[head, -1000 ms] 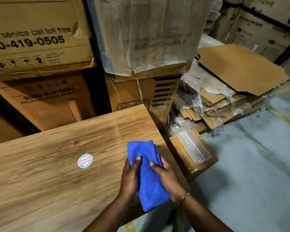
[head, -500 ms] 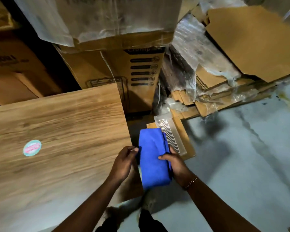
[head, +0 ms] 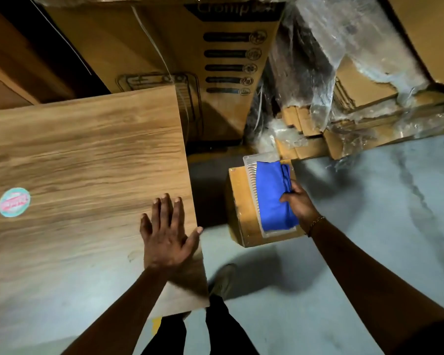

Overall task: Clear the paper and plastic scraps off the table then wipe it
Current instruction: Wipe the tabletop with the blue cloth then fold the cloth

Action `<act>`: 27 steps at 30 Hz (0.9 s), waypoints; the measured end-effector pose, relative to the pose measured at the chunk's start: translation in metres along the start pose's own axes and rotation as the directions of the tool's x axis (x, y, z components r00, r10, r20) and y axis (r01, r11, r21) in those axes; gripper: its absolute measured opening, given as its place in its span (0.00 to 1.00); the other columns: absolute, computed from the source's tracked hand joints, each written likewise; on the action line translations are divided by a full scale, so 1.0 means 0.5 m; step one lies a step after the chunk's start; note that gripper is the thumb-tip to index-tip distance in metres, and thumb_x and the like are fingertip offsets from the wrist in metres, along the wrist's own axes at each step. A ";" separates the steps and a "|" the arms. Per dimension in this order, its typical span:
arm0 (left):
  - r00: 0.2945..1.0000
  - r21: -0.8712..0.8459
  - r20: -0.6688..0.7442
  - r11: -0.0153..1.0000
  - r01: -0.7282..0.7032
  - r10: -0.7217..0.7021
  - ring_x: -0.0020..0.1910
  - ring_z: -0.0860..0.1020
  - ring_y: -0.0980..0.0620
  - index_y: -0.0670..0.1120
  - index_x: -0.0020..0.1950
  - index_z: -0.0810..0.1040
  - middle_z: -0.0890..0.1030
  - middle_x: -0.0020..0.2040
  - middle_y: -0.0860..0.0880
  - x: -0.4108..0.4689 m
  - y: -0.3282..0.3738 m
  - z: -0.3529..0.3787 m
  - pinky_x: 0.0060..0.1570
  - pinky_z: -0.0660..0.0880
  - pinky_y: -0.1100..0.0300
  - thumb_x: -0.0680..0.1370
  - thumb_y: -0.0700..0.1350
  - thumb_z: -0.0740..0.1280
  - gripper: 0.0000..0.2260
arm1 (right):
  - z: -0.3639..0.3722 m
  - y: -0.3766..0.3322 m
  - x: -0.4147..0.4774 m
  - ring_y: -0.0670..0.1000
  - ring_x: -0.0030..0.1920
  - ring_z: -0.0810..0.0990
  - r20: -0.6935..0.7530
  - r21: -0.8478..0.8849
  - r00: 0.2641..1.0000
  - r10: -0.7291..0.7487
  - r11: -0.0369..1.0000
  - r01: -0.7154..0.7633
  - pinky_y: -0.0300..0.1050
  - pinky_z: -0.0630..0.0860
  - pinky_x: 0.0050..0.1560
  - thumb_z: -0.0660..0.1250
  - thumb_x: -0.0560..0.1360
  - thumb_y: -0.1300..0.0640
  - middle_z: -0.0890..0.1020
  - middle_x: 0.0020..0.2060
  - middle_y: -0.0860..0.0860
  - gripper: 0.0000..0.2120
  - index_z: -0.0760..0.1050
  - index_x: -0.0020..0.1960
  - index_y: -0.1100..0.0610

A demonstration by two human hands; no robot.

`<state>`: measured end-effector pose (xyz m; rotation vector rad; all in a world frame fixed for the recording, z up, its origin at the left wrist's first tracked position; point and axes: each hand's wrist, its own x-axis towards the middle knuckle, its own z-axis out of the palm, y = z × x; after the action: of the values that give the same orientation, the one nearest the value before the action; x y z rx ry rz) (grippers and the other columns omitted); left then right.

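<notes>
Right of the wooden table (head: 82, 155), a floor-level cardboard box (head: 237, 208) carries a clear tray (head: 253, 180). The right hand (head: 299, 202) pinches the folded blue cloth (head: 272, 193) over it, seemingly parking it; the left hand (head: 167, 234), fingers spread, presses the table's right edge, likely bracing.

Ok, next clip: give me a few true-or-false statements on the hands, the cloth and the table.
1. The right hand grips the cloth. True.
2. The left hand holds a scrap. False: it is empty, fingers spread over the table.
3. A round sticker is on the table. True.
4. The cloth lies on the table. False: it is over a clear tray on a box, off the table.
</notes>
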<state>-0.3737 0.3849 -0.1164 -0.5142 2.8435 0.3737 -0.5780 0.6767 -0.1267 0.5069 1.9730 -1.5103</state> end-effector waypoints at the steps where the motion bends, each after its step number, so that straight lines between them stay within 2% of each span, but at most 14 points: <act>1: 1.000 0.007 -0.013 1.000 0.001 0.000 0.85 0.44 0.42 0.50 0.86 0.48 0.46 0.86 0.44 -0.001 0.001 0.000 0.79 0.49 0.35 0.79 0.72 0.48 0.41 | -0.001 0.012 0.030 0.59 0.60 0.80 -0.013 -0.066 1.000 0.003 0.998 -0.004 0.59 0.77 0.64 0.65 0.60 0.61 0.83 0.59 0.53 0.31 0.76 0.63 0.52; 4: 0.999 0.019 -0.033 1.000 0.014 -0.014 0.85 0.43 0.43 0.51 0.86 0.48 0.44 0.86 0.45 0.002 0.001 0.009 0.80 0.48 0.36 0.79 0.72 0.48 0.41 | 0.009 0.038 0.096 0.60 0.56 0.81 -0.029 -0.252 1.000 -0.001 0.968 -0.006 0.56 0.78 0.56 0.63 0.61 0.58 0.83 0.54 0.53 0.27 0.77 0.60 0.51; 6: 0.999 0.029 -0.029 0.999 0.023 -0.022 0.85 0.43 0.44 0.51 0.86 0.49 0.45 0.86 0.45 0.003 -0.001 0.012 0.80 0.48 0.37 0.79 0.72 0.49 0.41 | 0.025 0.048 0.127 0.61 0.55 0.81 -0.017 -0.340 1.000 0.022 0.940 -0.027 0.52 0.77 0.51 0.63 0.67 0.59 0.83 0.56 0.56 0.24 0.76 0.63 0.53; 8: 0.999 0.032 -0.032 0.999 0.024 -0.023 0.85 0.43 0.44 0.51 0.86 0.50 0.46 0.86 0.45 0.004 -0.004 0.016 0.80 0.47 0.37 0.78 0.72 0.50 0.41 | 0.042 0.058 0.147 0.61 0.54 0.80 0.001 -0.427 0.997 0.071 0.902 -0.063 0.51 0.75 0.51 0.61 0.74 0.63 0.82 0.58 0.58 0.21 0.74 0.66 0.53; 10: 0.999 0.028 -0.033 0.999 0.024 -0.023 0.85 0.43 0.44 0.51 0.86 0.51 0.46 0.86 0.45 0.005 -0.006 0.015 0.80 0.47 0.37 0.78 0.72 0.51 0.42 | 0.059 0.056 0.147 0.63 0.56 0.80 -0.033 -0.508 0.998 0.059 0.859 -0.067 0.53 0.76 0.55 0.60 0.76 0.64 0.81 0.60 0.60 0.22 0.71 0.69 0.54; 12: 0.999 0.028 -0.036 0.999 0.024 -0.023 0.85 0.43 0.44 0.50 0.86 0.52 0.46 0.86 0.45 0.005 -0.008 0.016 0.80 0.47 0.37 0.78 0.72 0.52 0.42 | 0.065 0.053 0.133 0.65 0.60 0.79 -0.086 -0.599 0.996 -0.029 0.801 -0.029 0.56 0.76 0.60 0.64 0.77 0.62 0.79 0.63 0.61 0.26 0.66 0.75 0.53; 14: 0.999 0.029 -0.032 0.999 0.029 -0.028 0.85 0.43 0.44 0.50 0.86 0.53 0.46 0.86 0.45 0.005 -0.008 0.015 0.80 0.48 0.36 0.78 0.72 0.52 0.42 | 0.069 0.052 0.105 0.65 0.64 0.76 -0.141 -0.659 0.969 -0.202 0.750 0.060 0.59 0.76 0.63 0.67 0.77 0.62 0.75 0.68 0.61 0.32 0.62 0.79 0.55; 15: 0.999 0.026 -0.034 0.999 0.029 -0.028 0.85 0.44 0.44 0.50 0.86 0.53 0.46 0.86 0.46 0.006 -0.008 0.016 0.80 0.48 0.35 0.78 0.72 0.52 0.42 | 0.070 0.059 0.094 0.65 0.65 0.76 -0.155 -0.684 0.934 -0.321 0.718 0.133 0.60 0.76 0.62 0.68 0.76 0.62 0.74 0.69 0.62 0.33 0.63 0.78 0.58; 17: 0.999 0.020 -0.037 0.999 0.030 -0.029 0.85 0.44 0.44 0.50 0.86 0.54 0.47 0.86 0.45 0.007 -0.007 0.016 0.80 0.48 0.35 0.78 0.73 0.51 0.42 | 0.076 0.076 0.071 0.64 0.63 0.76 -0.129 -0.775 0.850 -0.510 0.587 0.234 0.61 0.77 0.61 0.70 0.74 0.59 0.75 0.66 0.62 0.31 0.67 0.76 0.61; 19: 0.999 0.023 -0.036 0.999 0.029 -0.029 0.85 0.44 0.44 0.50 0.86 0.54 0.47 0.86 0.45 0.006 -0.008 0.017 0.80 0.48 0.36 0.78 0.73 0.50 0.41 | 0.085 0.100 0.059 0.61 0.60 0.76 -0.086 -0.836 0.808 -0.582 0.483 0.259 0.59 0.77 0.58 0.67 0.74 0.53 0.77 0.64 0.60 0.28 0.71 0.72 0.60; 22: 0.999 0.025 -0.034 0.999 0.034 -0.033 0.85 0.44 0.44 0.50 0.86 0.53 0.47 0.86 0.45 0.005 -0.010 0.018 0.80 0.49 0.36 0.78 0.73 0.49 0.41 | 0.109 0.132 0.059 0.60 0.56 0.77 -0.027 -0.856 0.809 -0.587 0.432 0.284 0.59 0.79 0.54 0.60 0.75 0.48 0.79 0.61 0.59 0.24 0.75 0.66 0.59; 24: 0.999 0.026 -0.042 0.999 0.035 -0.034 0.85 0.44 0.44 0.50 0.86 0.53 0.47 0.86 0.45 0.006 -0.009 0.020 0.80 0.49 0.36 0.78 0.72 0.50 0.41 | 0.126 0.149 0.078 0.61 0.59 0.77 -0.020 -0.858 0.849 -0.528 0.445 0.257 0.61 0.78 0.57 0.59 0.77 0.45 0.78 0.63 0.59 0.25 0.73 0.69 0.58; 27: 0.998 0.026 -0.055 0.999 0.034 -0.032 0.85 0.44 0.44 0.50 0.86 0.53 0.47 0.86 0.46 0.006 -0.011 0.021 0.80 0.49 0.36 0.78 0.72 0.51 0.41 | 0.150 0.160 0.113 0.62 0.75 0.66 -0.120 -0.762 0.962 -0.244 0.644 0.069 0.63 0.65 0.74 0.57 0.83 0.39 0.66 0.77 0.57 0.30 0.61 0.80 0.52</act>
<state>-0.3724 0.3821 -0.1281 -0.5740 2.8843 0.3204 -0.5537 0.6244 -0.2357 0.1231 2.6333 -0.5830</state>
